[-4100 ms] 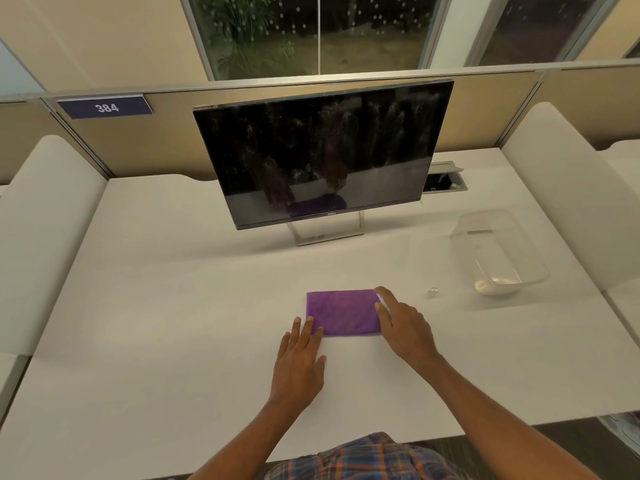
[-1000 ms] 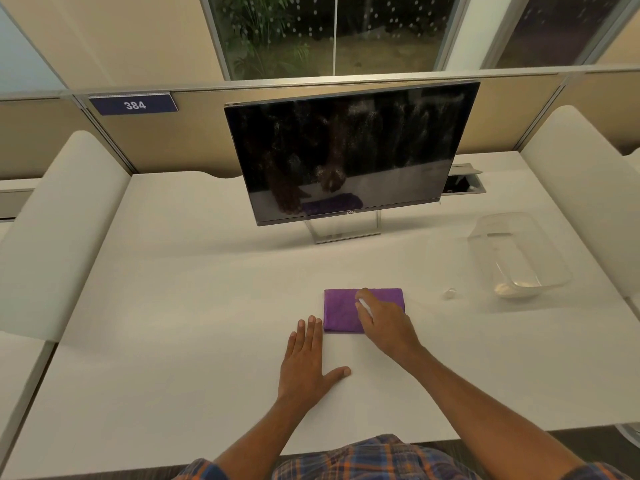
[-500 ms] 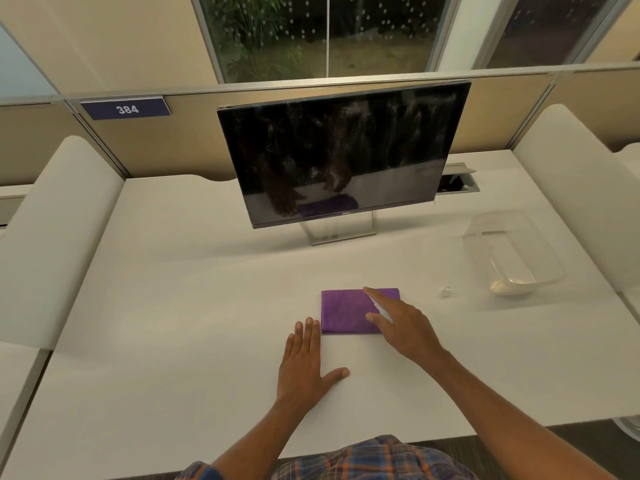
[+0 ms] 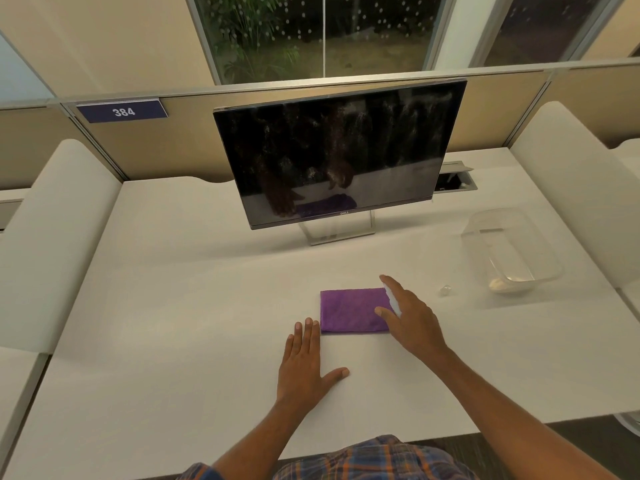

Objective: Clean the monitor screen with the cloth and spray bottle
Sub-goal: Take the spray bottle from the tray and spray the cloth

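Note:
A folded purple cloth lies flat on the white desk, in front of the black monitor, whose screen is streaked with smears. My right hand is over the cloth's right edge with the index finger and thumb stretched out. Between them shows part of a small white object, possibly the spray bottle; most of it is hidden under the palm. My left hand lies flat on the desk just left of the cloth's near corner, fingers straight, holding nothing.
A clear plastic tub sits at the right of the desk, with a small clear cap beside it. A cable hatch is open behind the monitor. White side panels flank the desk.
My right hand has slid from the middle of the cloth to its right edge and its fingers have straightened. The left hand and cloth have stayed put.

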Demonstrator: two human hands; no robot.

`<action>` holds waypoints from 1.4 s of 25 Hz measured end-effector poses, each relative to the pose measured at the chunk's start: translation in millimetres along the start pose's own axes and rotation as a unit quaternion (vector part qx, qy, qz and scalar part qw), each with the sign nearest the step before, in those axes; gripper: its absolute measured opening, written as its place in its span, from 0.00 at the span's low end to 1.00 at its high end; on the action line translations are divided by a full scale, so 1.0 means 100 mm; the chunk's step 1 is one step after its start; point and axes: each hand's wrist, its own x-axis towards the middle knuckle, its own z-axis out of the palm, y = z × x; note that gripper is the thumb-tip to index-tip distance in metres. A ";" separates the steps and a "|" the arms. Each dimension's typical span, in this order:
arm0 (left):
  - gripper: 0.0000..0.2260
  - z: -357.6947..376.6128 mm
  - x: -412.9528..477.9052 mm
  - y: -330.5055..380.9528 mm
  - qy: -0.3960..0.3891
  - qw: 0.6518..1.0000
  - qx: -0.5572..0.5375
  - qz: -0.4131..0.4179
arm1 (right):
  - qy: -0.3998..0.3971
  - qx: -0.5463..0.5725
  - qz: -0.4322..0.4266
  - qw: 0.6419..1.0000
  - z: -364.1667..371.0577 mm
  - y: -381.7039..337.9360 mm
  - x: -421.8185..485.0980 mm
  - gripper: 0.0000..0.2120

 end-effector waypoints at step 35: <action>0.53 0.00 0.00 -0.01 -0.005 1.000 0.000 0.002 | 0.021 -0.052 0.010 0.998 -0.05 0.12 -0.15 0.24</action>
